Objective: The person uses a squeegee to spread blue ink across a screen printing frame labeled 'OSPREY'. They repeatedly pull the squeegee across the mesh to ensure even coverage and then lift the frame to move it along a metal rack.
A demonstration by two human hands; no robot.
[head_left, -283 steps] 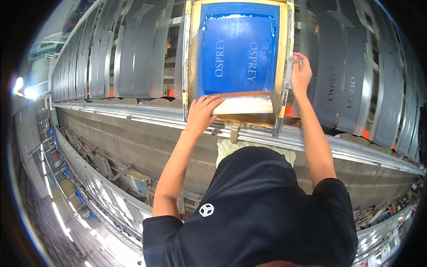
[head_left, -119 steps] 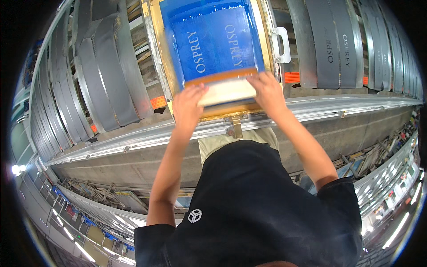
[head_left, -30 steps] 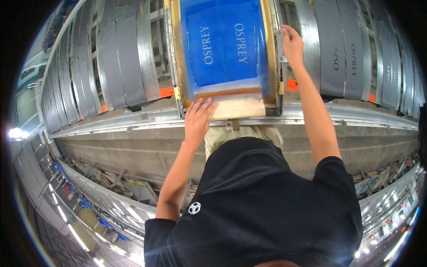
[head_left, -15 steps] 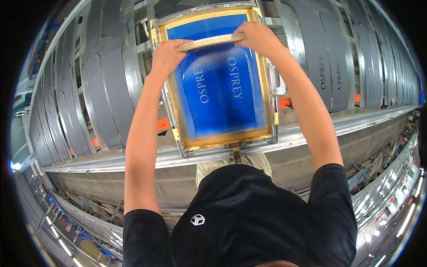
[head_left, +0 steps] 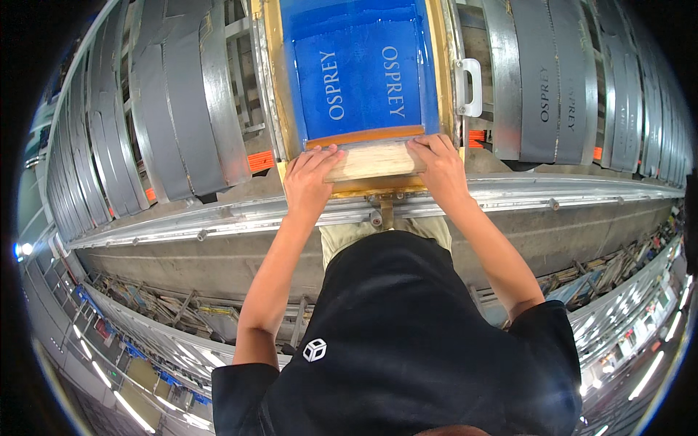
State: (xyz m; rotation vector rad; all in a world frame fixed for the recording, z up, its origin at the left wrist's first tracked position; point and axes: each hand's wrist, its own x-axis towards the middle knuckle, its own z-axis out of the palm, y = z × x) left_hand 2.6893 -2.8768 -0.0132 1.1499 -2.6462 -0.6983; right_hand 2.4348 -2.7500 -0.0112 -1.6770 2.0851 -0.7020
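head view: both hands are gripping the squeegee (head_left: 378, 160), the left hand (head_left: 309, 180) closed over its left end and the right hand (head_left: 445, 173) over its right, fingers curling onto the wood. the squeegee is lying crosswise near the close end of the frame (head_left: 275, 54), its orange blade (head_left: 367, 136) facing away from the body and seeming to be touching the mesh (head_left: 360, 80); how hard the hands are pressing, i cannot tell.

as a judgement, uneven pressure is the main risk: if one hand is bearing down more, the blade could be tilting and leaving a streaky film. a damp grip could be letting the wood slip. the squeegee is sitting just short of the frame's near edge, so pulling too far could be knocking it. if the frame is sitting loosely against the rail (head_left: 502, 190), a sideways shove could be shifting it over whatever is lying beneath, which is hidden.

the frame is acting as a shallow tray: its taped walls are enclosing the blue mesh, two lines of pale lettering, a wet-looking shine and the squeegee. a white handle (head_left: 475, 87) is jutting from its right side.
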